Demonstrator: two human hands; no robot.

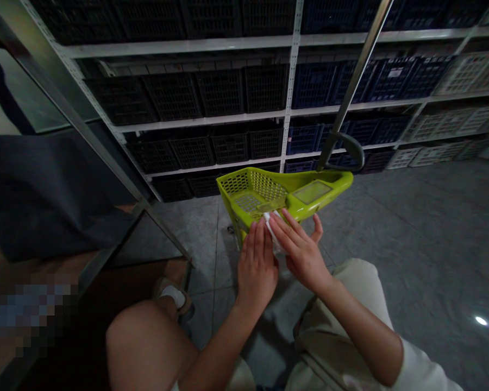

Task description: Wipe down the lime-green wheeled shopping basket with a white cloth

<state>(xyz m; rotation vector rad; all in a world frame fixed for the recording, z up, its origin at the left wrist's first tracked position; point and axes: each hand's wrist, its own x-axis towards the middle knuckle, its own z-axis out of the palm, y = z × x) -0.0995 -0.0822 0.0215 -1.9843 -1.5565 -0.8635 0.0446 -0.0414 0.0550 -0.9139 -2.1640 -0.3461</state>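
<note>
In front of my knees stands a small lime-green shopping cart with a honeycomb-holed basket and a clear-windowed panel. A crumpled white wipe shows at its near edge, between my two hands. My left hand rests there with its fingers stretched out side by side, their tips at the rim next to the wipe. Laid over the wipe are the fingers of my right hand, pressing it against the cart, while one digit sticks out to the right. Part of the wipe hangs below, partly hidden by the right hand.
White metal shelving with black crates, blue crates and pale crates spans the back. A metal pole with a dark grip rises behind the cart. A metal-framed table stands left, over grey floor tiles.
</note>
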